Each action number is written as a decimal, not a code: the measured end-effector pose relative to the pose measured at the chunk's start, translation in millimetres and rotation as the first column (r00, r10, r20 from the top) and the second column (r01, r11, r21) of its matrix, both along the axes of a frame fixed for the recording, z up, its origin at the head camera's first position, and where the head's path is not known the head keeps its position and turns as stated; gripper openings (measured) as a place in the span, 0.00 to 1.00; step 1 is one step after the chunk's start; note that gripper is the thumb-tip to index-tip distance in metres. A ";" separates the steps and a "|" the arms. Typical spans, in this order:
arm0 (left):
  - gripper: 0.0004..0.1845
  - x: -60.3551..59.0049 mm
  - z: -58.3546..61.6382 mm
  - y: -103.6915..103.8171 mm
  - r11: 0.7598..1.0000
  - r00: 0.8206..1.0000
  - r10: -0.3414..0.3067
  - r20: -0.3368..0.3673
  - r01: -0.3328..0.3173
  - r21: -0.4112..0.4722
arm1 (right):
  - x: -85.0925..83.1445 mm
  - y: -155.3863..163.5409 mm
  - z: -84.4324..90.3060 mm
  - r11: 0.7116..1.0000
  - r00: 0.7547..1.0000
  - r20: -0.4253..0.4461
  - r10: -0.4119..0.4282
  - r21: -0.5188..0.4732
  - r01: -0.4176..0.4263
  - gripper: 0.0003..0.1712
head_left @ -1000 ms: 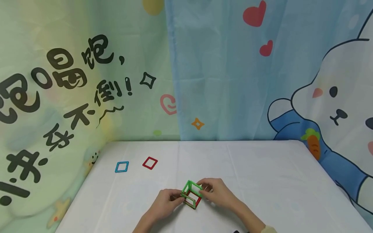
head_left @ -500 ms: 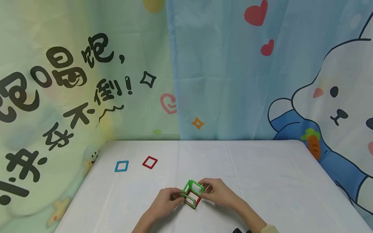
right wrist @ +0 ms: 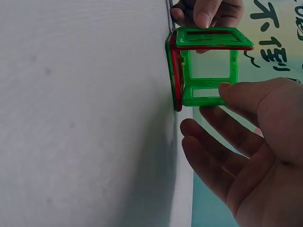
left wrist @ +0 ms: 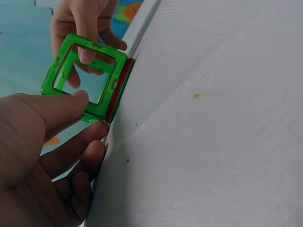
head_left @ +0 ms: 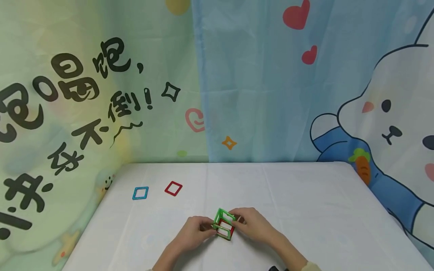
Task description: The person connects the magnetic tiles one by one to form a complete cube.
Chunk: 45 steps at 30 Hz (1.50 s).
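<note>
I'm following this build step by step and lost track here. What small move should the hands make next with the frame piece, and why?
Probably ease the green and red frame cube square and let its walls settle. Both the left hand and right hand pinch it, and its top green frame looks tilted. The red square and blue square lie unused.

Bright, even, soft-shadowed light; head view sharp, wrist views perhaps slightly blurred up close.

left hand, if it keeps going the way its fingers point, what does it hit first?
The green and red frame cube, which the left hand already touches with its fingertips. Beyond it, likely the right hand on the cube's far side, though depth is hard to judge.
</note>
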<state>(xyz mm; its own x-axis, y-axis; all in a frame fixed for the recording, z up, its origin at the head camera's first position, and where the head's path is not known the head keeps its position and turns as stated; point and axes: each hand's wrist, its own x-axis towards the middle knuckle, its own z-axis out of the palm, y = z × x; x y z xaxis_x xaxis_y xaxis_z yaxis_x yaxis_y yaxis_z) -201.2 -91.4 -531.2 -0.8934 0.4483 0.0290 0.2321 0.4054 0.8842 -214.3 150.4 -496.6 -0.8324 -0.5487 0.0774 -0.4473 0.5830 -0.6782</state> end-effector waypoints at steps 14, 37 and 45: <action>0.07 -0.3 3.3 2.1 0.999 0.999 -0.017 0.035 0.018 -0.030 | -6.3 0.6 -3.2 0.998 0.999 -0.034 -0.034 0.056 0.036 0.12; 0.07 0.1 -1.0 3.1 0.999 1.000 -0.012 0.011 0.012 -0.036 | -17.2 -4.6 -2.4 0.993 0.999 -0.052 -0.001 0.114 0.007 0.13; 0.08 1.0 -2.4 3.1 0.999 1.000 -0.002 0.000 0.002 -0.048 | -19.8 -5.6 -2.9 0.994 0.998 -0.055 0.004 0.114 0.002 0.13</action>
